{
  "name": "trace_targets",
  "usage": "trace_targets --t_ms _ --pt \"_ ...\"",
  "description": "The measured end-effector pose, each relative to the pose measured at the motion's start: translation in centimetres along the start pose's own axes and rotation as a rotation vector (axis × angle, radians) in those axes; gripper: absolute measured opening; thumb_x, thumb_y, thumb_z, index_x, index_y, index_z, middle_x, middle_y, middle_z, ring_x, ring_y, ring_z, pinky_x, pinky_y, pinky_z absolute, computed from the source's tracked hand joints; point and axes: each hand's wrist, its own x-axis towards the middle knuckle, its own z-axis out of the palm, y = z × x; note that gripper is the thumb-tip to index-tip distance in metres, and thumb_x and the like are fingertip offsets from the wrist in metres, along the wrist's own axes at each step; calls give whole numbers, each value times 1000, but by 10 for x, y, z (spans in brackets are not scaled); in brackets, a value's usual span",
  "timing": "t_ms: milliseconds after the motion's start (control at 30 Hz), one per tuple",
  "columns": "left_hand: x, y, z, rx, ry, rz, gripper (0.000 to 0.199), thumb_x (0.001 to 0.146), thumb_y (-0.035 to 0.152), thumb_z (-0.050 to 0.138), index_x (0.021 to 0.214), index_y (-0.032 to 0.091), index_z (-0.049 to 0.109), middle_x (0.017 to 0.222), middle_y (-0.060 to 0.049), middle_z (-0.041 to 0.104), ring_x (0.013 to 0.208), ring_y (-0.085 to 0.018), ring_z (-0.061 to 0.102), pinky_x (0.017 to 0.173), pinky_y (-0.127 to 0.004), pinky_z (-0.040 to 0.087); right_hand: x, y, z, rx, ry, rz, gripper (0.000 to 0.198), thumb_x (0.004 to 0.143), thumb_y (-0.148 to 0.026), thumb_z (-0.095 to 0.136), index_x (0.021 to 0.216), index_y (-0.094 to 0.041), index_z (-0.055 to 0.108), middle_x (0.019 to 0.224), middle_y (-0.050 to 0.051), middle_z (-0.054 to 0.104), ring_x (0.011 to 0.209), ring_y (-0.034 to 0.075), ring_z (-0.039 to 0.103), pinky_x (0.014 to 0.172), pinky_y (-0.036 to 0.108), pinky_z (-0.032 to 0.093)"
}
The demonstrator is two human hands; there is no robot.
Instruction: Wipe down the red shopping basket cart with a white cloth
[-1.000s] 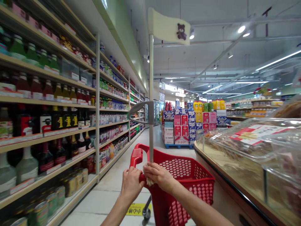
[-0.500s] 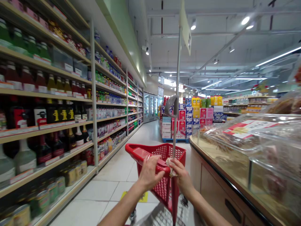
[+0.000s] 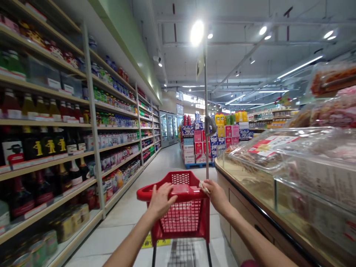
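Head view: wiping seems the step in hand, a cloth (image 3: pixel 204 187) pinched by the right hand's (image 3: pixel 218 194) curled fingers at the cart handle's (image 3: pixel 185 191) right end, the left hand (image 3: pixel 161 200) laid empty, loosely spread, toward its left; leftward sliding is called for.

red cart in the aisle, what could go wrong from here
The red cart has the counter close on its right, so swinging that way might bump it. The right hand has a crumpled pale wad between it and the handle, so its grip there could slip.
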Motion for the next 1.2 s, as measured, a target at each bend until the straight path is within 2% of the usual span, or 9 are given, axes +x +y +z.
trace_targets --t_ms 100,333,467,633,767,900,1033,1100,1200 --pt "-1 -10 -3 24 65 -127 55 77 53 34 114 16 50 120 -13 53 114 -24 44 101 -49 18 5 6 -3 -16 -17 23 27 76 -12 44 82 -22 69 101 6 62 91 19 58 82 32 44" --pt "-15 -4 4 55 202 -37 48 77 48 38 110 16 53 109 -11 61 104 -22 51 102 -49 14 -9 -42 49 179 69 -264 42 76 -2 37 106 -19 60 123 6 50 118 19 40 98 34 34" --pt "-14 -12 -5 -3 202 -73 44 79 46 36 110 19 53 109 -10 61 104 -23 51 102 -54 10 -6 -50 59 117 39 -212 52 71 -1 38 119 -16 50 131 11 41 124 21 31 102 42 28" --pt "3 28 3 -135 241 3 48 84 40 27 126 18 36 131 -10 42 121 -21 37 101 -50 22 3 -48 46 130 -173 -250 76 63 -11 47 134 -7 23 137 15 30 127 22 23 102 40 26" --pt "11 61 22 -59 243 115 41 80 39 39 112 17 51 122 -11 51 117 -24 41 99 -45 31 1 -35 25 -34 -209 -140 66 67 -16 43 131 -7 31 121 16 50 114 23 42 99 41 26" --pt "3 28 17 -7 293 177 30 77 27 44 104 20 55 117 -7 54 113 -21 44 98 -40 34 -4 -25 13 -174 -277 -114 60 68 -19 42 127 -8 38 100 12 62 92 21 55 90 35 33" --pt "-13 -31 -3 21 339 -82 29 78 22 36 99 18 56 111 -8 57 113 -21 45 97 -41 35 -8 -31 15 -151 -193 -86 57 71 -18 40 127 -11 39 100 10 62 93 20 53 90 34 29" --pt "-17 -33 -3 34 365 -168 31 77 20 35 100 16 55 108 -9 58 109 -22 47 97 -43 35 -11 -36 21 -135 -144 -65 53 75 -18 36 127 -12 39 99 9 63 91 20 53 89 36 28" --pt "-15 4 10 -4 375 -38 32 76 16 36 102 17 55 114 -8 55 113 -21 44 101 -42 30 -15 -39 29 -145 -78 -59 49 81 -18 31 129 -13 36 100 9 63 89 20 55 86 37 30"
